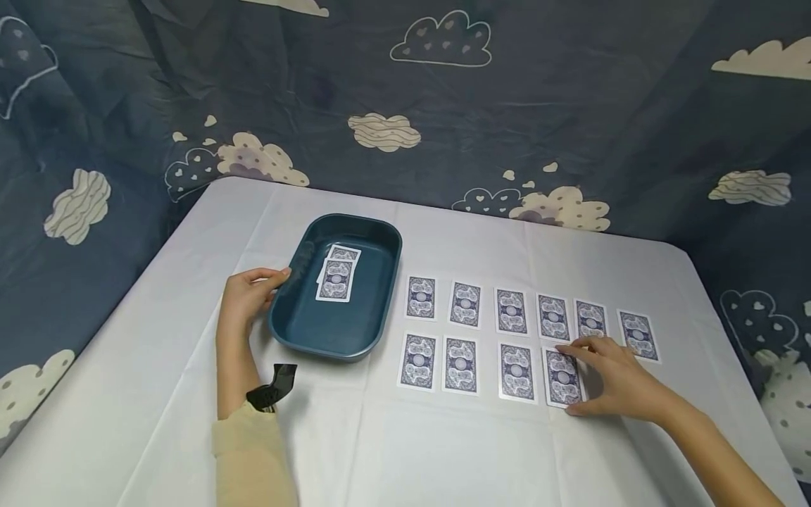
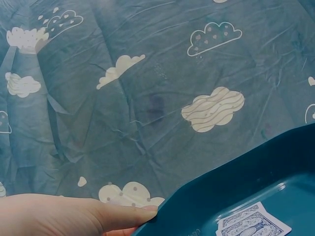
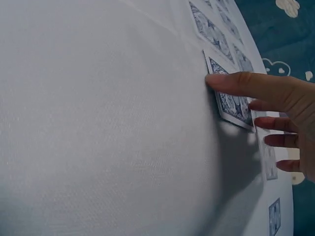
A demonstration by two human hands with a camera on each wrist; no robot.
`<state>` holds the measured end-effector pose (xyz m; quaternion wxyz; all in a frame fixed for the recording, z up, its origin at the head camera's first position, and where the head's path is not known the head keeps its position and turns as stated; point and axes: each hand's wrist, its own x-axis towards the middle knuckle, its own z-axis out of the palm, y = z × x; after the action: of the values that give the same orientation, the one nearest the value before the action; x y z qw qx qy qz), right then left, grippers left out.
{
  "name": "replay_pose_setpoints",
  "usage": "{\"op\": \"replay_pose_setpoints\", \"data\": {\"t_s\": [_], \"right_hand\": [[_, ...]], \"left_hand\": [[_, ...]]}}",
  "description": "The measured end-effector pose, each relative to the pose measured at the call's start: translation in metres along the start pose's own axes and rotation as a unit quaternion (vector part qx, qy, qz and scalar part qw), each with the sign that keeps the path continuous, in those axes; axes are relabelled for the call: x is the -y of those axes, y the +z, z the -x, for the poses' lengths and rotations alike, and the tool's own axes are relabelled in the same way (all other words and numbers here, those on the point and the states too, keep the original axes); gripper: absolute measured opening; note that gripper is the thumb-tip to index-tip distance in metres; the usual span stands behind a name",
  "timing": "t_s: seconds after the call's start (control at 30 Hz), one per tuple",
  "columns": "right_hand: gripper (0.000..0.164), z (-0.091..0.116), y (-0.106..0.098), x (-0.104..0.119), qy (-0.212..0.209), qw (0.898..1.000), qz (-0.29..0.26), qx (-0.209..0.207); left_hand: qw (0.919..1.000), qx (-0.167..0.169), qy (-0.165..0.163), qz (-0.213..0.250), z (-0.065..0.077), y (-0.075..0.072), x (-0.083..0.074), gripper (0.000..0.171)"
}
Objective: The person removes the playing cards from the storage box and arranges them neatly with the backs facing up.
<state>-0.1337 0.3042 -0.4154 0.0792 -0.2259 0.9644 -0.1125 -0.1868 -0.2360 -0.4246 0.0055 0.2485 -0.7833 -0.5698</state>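
Observation:
My left hand [image 1: 249,296] holds the left rim of a dark teal tray [image 1: 291,331], thumb on the rim and other fingers partly hidden behind its wall. Inside the tray lie overlapping playing cards [image 1: 336,282], patterned backs up; the left wrist view shows them at its lower edge. On the right, my right hand [image 1: 611,377] grips a face-down playing card [image 1: 561,380] by its long-side ends, thumb at the near edge and index finger at the far edge. In the right wrist view, this card [image 3: 231,105] looks slightly tilted, with a shadow beside it.
Two rows of face-down cards lie right of the tray, the far row including a card [image 1: 465,305] and the near row another card [image 1: 460,365]. A white cloth [image 1: 456,451] covers the table. Dark cloud-patterned fabric [image 1: 342,77] hangs behind and at both sides.

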Motion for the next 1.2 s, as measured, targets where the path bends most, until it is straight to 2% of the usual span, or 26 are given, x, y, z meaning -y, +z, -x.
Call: {"op": "replay_pose_setpoints", "data": {"t_s": [0.2,0.33,0.47,0.63,0.83,1.03,1.1,1.2], "right_hand": [[0.093,-0.005,0.006,-0.004,0.000,1.000,0.005,-0.013],[0.089,-0.014,0.005,0.005,-0.009,0.999,0.002,-0.039],[0.088,-0.033,0.003,0.023,-0.032,0.998,0.000,-0.060],[0.086,-0.067,0.001,0.047,-0.076,0.993,-0.005,-0.094],[0.084,-0.118,-0.004,0.093,-0.112,0.985,-0.022,-0.128],[0.079,-0.175,-0.007,0.153,-0.187,0.966,-0.064,-0.169],[0.078,-0.192,-0.003,0.174,-0.216,0.960,-0.060,-0.166],[0.079,-0.215,0.006,0.201,-0.248,0.958,-0.035,-0.138]], "left_hand": [[0.9999,0.003,-0.011,-0.007,0.005,-0.003,-0.007,0.043],[0.9998,0.005,-0.012,-0.013,0.005,-0.006,-0.010,0.047],[0.9999,0.005,-0.010,-0.004,0.003,-0.008,-0.008,0.045],[0.9998,-0.006,-0.013,0.010,0.001,-0.006,-0.005,0.040],[0.9999,0.000,-0.010,-0.003,0.000,-0.007,-0.004,0.044],[0.9999,0.009,-0.009,-0.005,-0.001,-0.005,-0.006,0.042],[0.9999,0.010,-0.013,-0.005,-0.001,-0.004,-0.006,0.041],[0.9997,0.011,-0.022,0.003,-0.001,-0.003,-0.005,0.039]]}}
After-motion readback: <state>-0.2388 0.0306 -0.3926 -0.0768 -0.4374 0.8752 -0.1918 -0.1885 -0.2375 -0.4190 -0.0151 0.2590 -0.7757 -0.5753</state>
